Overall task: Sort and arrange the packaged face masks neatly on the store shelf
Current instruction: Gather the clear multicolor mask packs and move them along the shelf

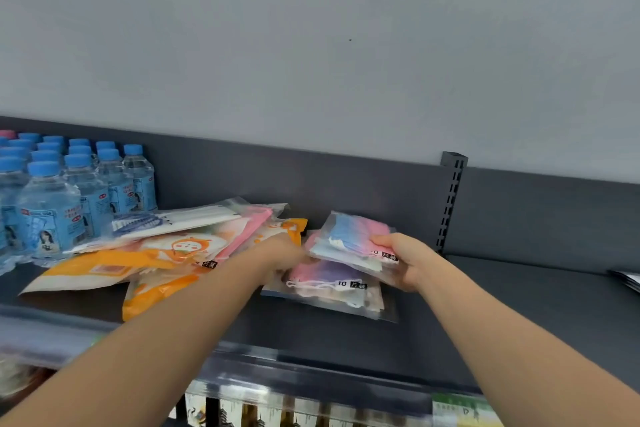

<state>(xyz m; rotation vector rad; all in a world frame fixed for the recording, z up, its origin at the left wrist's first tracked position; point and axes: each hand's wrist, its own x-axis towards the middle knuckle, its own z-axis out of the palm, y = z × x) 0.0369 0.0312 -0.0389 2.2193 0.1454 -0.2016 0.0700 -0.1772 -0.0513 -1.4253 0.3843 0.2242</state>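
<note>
Head view: right hand (403, 258) grips the right end of a clear pack of pastel masks (349, 239), thumb on top. Left hand (280, 250) meets the pack's left edge; its grip is blurred, cannot tell. The pack is held just above a stack of like packs (329, 289) on the dark shelf (519, 305). A loose heap of orange packs (138, 263) lies to the left, with water bottles (52, 211) at far left.

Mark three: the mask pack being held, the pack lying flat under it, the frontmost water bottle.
held mask pack (349, 236), head view, blue-pink front face
flat mask pack (325, 279), head view, pink-purple top face
front water bottle (48, 199), head view, clear body above label
</note>
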